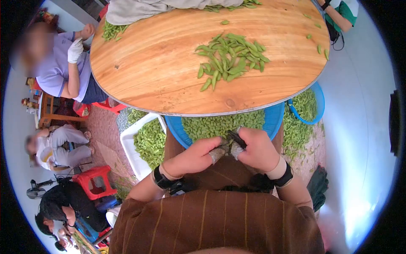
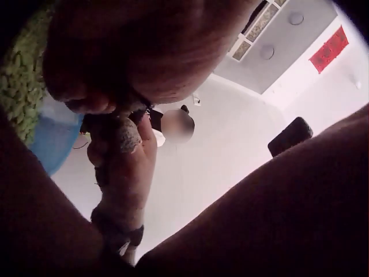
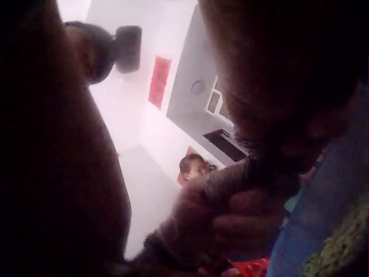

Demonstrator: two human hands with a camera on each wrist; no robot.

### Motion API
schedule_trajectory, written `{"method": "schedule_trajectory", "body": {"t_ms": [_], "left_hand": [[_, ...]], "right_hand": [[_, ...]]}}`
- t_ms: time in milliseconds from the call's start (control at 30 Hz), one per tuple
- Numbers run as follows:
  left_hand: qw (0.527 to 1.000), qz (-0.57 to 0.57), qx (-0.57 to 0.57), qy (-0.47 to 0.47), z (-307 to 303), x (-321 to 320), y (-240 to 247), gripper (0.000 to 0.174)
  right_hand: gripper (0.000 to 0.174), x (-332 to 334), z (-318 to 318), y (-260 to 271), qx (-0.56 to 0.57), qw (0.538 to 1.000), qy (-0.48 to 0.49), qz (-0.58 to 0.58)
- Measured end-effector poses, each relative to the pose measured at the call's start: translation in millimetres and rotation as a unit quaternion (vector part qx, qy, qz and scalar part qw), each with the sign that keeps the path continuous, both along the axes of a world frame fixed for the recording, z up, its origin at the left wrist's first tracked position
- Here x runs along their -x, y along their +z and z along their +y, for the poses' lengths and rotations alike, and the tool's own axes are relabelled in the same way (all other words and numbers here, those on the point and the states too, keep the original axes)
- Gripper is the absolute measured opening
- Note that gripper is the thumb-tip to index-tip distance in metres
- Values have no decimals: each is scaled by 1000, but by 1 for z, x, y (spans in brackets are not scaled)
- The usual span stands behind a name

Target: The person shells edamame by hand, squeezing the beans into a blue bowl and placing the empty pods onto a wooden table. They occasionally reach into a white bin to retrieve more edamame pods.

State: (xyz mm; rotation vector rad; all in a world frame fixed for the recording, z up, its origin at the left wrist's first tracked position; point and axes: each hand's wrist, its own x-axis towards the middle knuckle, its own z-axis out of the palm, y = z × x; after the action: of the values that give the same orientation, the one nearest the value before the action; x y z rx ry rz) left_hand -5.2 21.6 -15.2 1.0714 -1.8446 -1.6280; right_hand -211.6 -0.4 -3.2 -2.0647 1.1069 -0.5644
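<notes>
Over a blue basin (image 1: pixel 172 127) of shelled green beans (image 1: pixel 220 123), my two hands meet fingertip to fingertip. My left hand (image 1: pixel 192 155) comes from the left with its fingers curled and a greyish wrapping (image 1: pixel 217 155) on the thumb. The right hand (image 1: pixel 259 149) faces it, also curled, with a pale wrapped thumb and dark covering (image 1: pixel 235 139) on a finger. Between them the fingertips pinch a small bean pod, mostly hidden by the fingers. Both wrist views are dark; in the left wrist view the right hand (image 2: pixel 124 167) shows its wrapped thumb close against the left hand.
A round wooden table (image 1: pixel 160 63) overhangs the basin, with a pile of bean pods (image 1: pixel 232 57) and a grey cloth (image 1: pixel 139 10) on it. A white tub (image 1: pixel 129 139) of pods stands left, a blue basket (image 1: pixel 320 106) right. A person (image 1: pixel 59 63) sits at the table's left.
</notes>
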Motion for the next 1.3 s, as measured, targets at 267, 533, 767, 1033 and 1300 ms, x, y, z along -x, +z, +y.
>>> {"method": "schedule_trajectory", "body": {"t_ms": [267,533,767,1033,1300], "left_hand": [[972,38,-196,123,-5,-6,18,8],[989,-41,-22,143,-8,1,11,9],[981,-104,90,137,-8,4,8,9],[950,-157,245,113,-15,5,1,10],[953,110,-267,91,-19,-3,12,11]], "right_hand": [[21,10,2,-11,22,994,-94,-55],[34,5,7,17,-214,969,-10,-124],[20,-2,8,21,-316,940,-50,-121],[34,-3,8,6,-374,905,-80,-188],[12,8,3,10,-568,743,-64,-347]]}}
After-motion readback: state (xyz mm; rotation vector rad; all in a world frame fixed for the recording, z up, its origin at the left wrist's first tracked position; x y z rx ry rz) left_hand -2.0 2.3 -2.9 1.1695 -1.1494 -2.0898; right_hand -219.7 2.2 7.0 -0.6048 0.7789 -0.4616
